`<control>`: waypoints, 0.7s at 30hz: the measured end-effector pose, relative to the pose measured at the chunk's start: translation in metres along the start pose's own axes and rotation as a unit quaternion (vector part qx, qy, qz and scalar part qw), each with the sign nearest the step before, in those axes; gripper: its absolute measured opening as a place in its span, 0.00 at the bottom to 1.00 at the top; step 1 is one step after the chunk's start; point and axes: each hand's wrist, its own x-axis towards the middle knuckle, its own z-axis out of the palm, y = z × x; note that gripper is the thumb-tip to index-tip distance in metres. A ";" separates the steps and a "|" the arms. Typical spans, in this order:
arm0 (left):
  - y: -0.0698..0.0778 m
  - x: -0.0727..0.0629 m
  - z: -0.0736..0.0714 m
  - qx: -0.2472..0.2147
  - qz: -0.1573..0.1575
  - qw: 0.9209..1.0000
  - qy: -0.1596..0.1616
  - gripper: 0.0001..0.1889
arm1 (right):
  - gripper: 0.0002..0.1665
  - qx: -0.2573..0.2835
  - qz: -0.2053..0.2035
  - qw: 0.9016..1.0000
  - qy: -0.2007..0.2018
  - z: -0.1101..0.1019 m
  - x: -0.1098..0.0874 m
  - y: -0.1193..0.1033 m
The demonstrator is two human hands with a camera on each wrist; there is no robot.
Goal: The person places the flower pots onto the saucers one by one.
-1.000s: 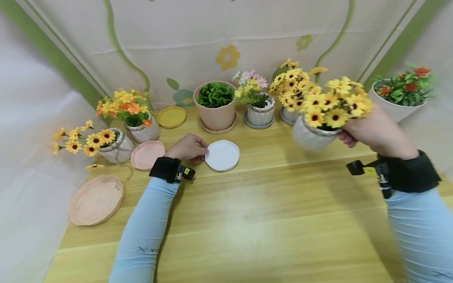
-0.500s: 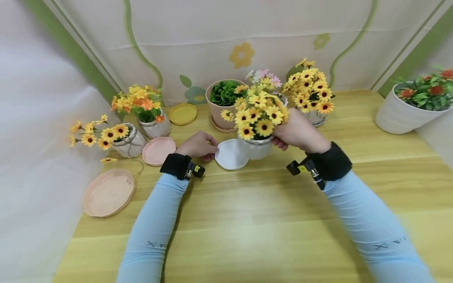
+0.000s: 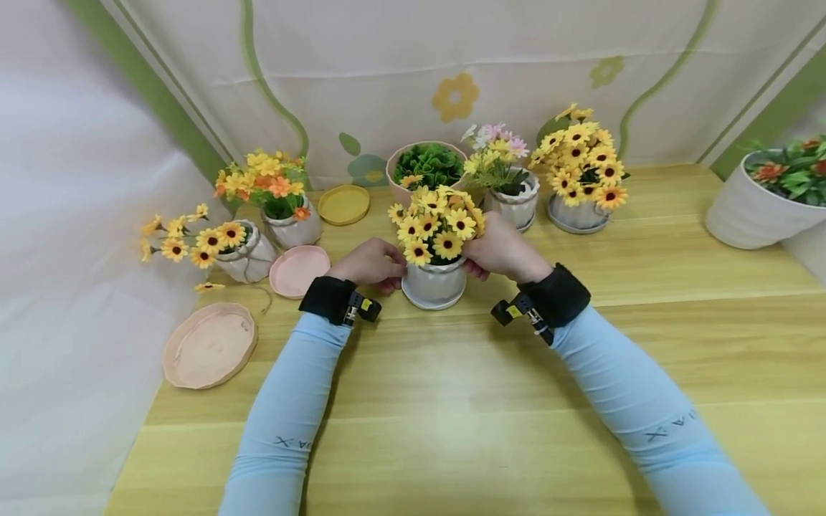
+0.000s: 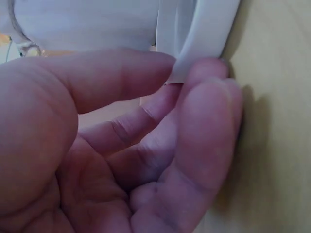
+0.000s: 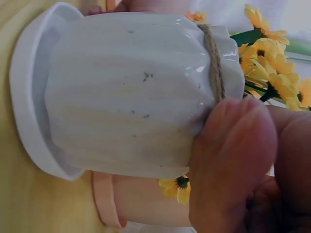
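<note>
A white ribbed flowerpot [image 3: 434,282] of yellow daisies with dark centres stands upright on a white saucer [image 5: 22,87] in mid-table. Twine circles its neck in the right wrist view. My right hand [image 3: 506,247] grips the pot at its upper right side, fingers by the twine. On the other side, my left hand [image 3: 371,264] pinches the saucer's rim between thumb and fingers, as the left wrist view shows close up. The pot's base sits inside the saucer's raised edge.
Behind stand a pink pot [image 3: 395,170] of greenery and two white pots on saucers. Leftward are two flowerpots, a yellow saucer [image 3: 344,205], a small pink saucer [image 3: 300,271] and a larger one [image 3: 209,345]. A large white pot [image 3: 742,204] is far right.
My right hand has carried the daisy flowerpot leftward from the right and lowered it onto the white saucer. My left hand has kept its pinch on the saucer. The head view has shifted rightward.
</note>
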 end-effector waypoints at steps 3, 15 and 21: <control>0.000 0.001 -0.001 -0.003 -0.006 1.000 -0.007 0.10 | 0.10 -0.010 0.006 1.000 -0.005 0.005 0.003 0.003; 0.004 0.001 -0.002 -0.011 -0.024 1.000 -0.006 0.12 | 0.11 -0.020 0.001 1.000 -0.001 0.008 0.004 0.011; 0.003 0.000 -0.001 -0.006 -0.026 1.000 -0.003 0.11 | 0.14 -0.019 -0.002 1.000 -0.009 0.008 0.006 0.015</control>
